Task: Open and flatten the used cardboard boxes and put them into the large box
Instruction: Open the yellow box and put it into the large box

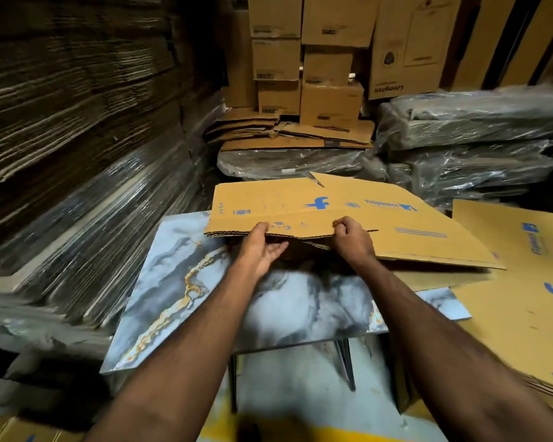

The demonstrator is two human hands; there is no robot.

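left hand (262,247): fingers pinch flattened cardboard box (300,205) near edge | right hand (351,240): fingers curled gripping same edge | box over marbled counter (179,282)

Flattened cardboard box (316,205): tan-yellow with blue printed logo and markings. Bench (179,282): marbled blue-grey and white top with orange-gold veining. Stacked boxes (329,103): plain brown.
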